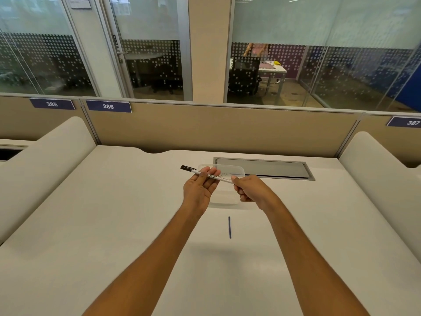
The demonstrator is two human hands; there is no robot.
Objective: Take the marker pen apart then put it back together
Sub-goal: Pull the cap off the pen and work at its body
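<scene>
Head view, 1 marker pen [214, 176] in 2 hands, 1 ink rod [229, 227] on desk [114, 213]

Both forearms bare to the frame edge, apparently no sleeves, watch or rings

A marker pen [206, 174] is held above the surface [114, 213] between the left hand [199, 189] and the right hand [249, 189]. Beneath the hands, a tray [237, 170] lies on the surface. A thin rod [229, 227] lies nearer, between the forearms; a cable hatch [264, 168] is set behind the tray.
</scene>
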